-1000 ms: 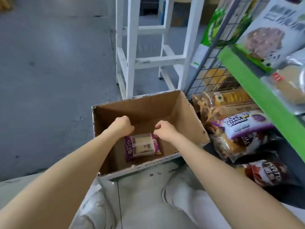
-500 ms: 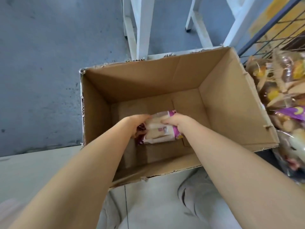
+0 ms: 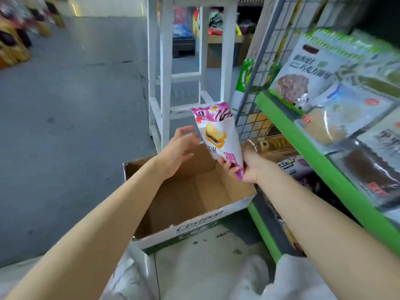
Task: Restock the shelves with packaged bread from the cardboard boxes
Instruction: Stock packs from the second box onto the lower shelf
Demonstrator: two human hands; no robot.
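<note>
Packaged bread point(image 3: 217, 135): a glossy white pouch with pink-purple patterned ends and a printed picture of a filled slice, held upright above the cardboard box point(image 3: 190, 198). Right hand point(image 3: 242, 167) grips the pouch by its lower pink end, fingers curled round the sealed edge; the rest of the pouch stands above the grip, tilted slightly left. Left hand point(image 3: 178, 151) is spread with relaxed fingers, holding nothing, just beside the pouch and apart from it. Box: plain brown corrugated interior, white printed outer face, torn upper rim; no bread shows on its visible floor. Half a second earlier both hands were down inside the box on the pouch, which lay flat on the bottom; it has since been lifted clear, and the left hand has let go. To the right, a green-edged shelf point(image 3: 303, 144) carries soft clear and printed bread bags point(image 3: 337, 118), backed by a dark wire grid panel point(image 3: 262, 94). Behind the box stands a white-painted wooden frame point(image 3: 164, 87) on grey concrete floor point(image 3: 71, 126).
</note>
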